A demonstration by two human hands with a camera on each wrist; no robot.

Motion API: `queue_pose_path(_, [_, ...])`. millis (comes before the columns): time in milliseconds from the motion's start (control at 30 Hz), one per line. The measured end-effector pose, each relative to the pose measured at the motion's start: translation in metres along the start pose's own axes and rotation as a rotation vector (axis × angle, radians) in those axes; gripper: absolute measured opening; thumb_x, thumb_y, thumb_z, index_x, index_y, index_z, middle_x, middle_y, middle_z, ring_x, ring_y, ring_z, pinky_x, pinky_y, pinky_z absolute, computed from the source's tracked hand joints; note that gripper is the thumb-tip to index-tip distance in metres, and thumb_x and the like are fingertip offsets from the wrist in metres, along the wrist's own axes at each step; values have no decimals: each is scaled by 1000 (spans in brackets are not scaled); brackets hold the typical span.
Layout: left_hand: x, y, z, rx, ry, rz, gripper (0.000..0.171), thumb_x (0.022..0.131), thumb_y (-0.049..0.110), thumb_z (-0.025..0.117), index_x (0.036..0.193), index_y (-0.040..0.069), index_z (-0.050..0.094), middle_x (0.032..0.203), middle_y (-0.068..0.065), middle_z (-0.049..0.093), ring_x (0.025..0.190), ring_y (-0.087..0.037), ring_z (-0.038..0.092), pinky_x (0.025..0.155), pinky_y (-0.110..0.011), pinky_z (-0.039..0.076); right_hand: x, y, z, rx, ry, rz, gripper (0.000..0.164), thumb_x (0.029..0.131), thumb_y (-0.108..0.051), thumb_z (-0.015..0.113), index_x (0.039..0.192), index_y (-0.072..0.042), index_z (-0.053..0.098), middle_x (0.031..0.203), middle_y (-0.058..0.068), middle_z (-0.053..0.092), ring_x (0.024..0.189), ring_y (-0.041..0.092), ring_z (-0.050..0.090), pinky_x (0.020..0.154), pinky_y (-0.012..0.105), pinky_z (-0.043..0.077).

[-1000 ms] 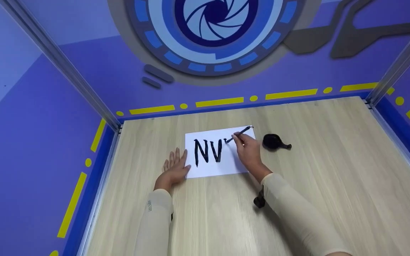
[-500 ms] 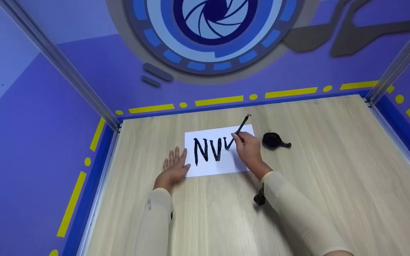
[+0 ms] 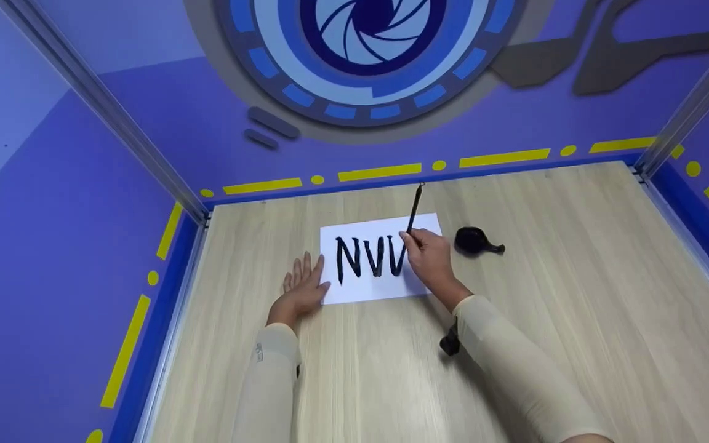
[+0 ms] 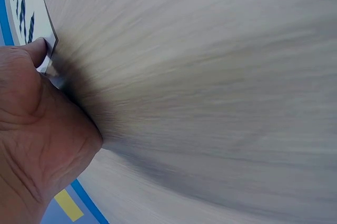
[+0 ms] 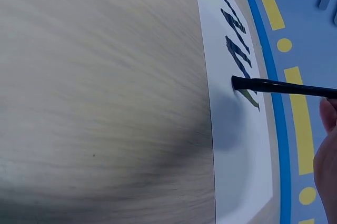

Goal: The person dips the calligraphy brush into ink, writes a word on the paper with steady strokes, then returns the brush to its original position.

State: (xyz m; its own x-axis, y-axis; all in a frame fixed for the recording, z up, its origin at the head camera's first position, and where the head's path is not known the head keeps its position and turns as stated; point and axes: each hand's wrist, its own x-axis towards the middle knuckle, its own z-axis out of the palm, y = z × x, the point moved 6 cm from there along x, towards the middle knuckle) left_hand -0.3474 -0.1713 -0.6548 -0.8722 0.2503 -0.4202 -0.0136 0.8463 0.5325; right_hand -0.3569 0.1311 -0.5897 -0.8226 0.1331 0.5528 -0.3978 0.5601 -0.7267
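Observation:
A sheet of white paper point(image 3: 360, 294) on the table bears bold black letters point(image 3: 348, 261). My right hand point(image 3: 431, 255) pinches a slender black paintbrush point(image 3: 415, 206) by its shaft. In the right wrist view the dark brush tip point(image 5: 238, 83) meets the paper at the lower end of the last letter's strokes, the rest of the letters lying beyond it. My left hand point(image 3: 302, 289) rests with fingers spread at the paper's left edge. Its thumb point(image 4: 38, 50) lies on the paper's corner in the left wrist view.
A small black dish with a short handle point(image 3: 470, 240) stands just right of the paper. The wooden table point(image 3: 367, 369) is bounded by a blue patterned back wall point(image 3: 176, 147) and side panels. A small black device point(image 3: 450, 342) sits under my right wrist.
The brush has swung more upright, its tip pulled down toward the paper's lower part. The third letter's stroke has grown from a small mark to full height. My left hand stays put.

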Motion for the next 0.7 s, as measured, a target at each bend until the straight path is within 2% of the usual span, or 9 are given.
queue_pose_path(267, [0, 3, 0, 7, 0, -9, 72, 113, 39, 36, 174, 22, 1, 180, -10, -25, 166, -36, -28, 134, -59, -18, 4, -4, -5, 4, -23, 39, 22, 99, -17, 77, 83, -2, 76, 69, 8, 66, 65, 16, 53, 62, 28, 45])
queue_pose_path(433, [2, 1, 1, 1, -6, -2, 72, 113, 41, 35, 174, 24, 0, 179, -9, -26, 165, -35, -30, 133, -59, -18, 17, -15, -24, 38, 45, 5, 23, 100, -15, 76, 82, 0, 76, 67, 9, 65, 63, 15, 54, 61, 25, 43])
queue_pose_path(567, [1, 0, 1, -17, -1, 2, 71, 113, 40, 35, 174, 23, 3, 179, -9, -26, 165, -36, -30, 132, -60, -20, 26, -22, -41, 91, 105, -7, 21, 100, -14, 76, 84, -1, 78, 70, 11, 70, 64, 13, 60, 61, 17, 47])
queue_pose_path(700, [1, -1, 2, -32, 6, 10, 72, 112, 39, 37, 174, 23, 4, 179, -9, -26, 165, -36, -30, 132, -61, -20, 28, -22, -47, 104, 127, -6, 20, 99, -14, 77, 84, -1, 79, 73, 11, 74, 64, 13, 65, 63, 11, 48])
